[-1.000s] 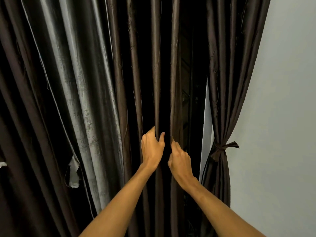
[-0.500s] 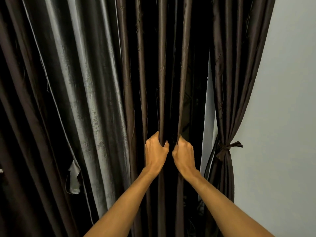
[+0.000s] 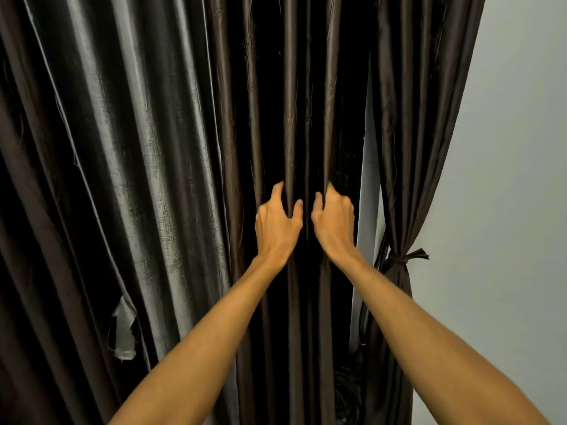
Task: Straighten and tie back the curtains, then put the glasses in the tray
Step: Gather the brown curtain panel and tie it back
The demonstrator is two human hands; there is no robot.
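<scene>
Curtains fill most of the view, hanging in long vertical folds from the top edge to the bottom edge. The dark brown curtain is in the middle, straight in front of the person. Its cloth is slightly glossy, with narrow raised folds and deep black shadow between them. To the left of it hangs a grey shiny panel with wide folds that catch the light; it leans a little toward the lower right.

A plain pale wall takes the right side. Against it hangs the tied curtain, of the same brown cloth, wide above and gathered narrow lower down. A pale strip shows between this one and the middle one.

Two bare forearms reach up from the bottom edge. The left hand grips one raised fold of the middle curtain, fingers on one side and thumb on the other. The right hand, just beside it, has its fingers curled round the next fold to the right. The two are close together but do not touch.

A tie-back of brown cloth is knotted round the gathered curtain, one short end pointing right. Low on the grey panel hangs a torn flap.
</scene>
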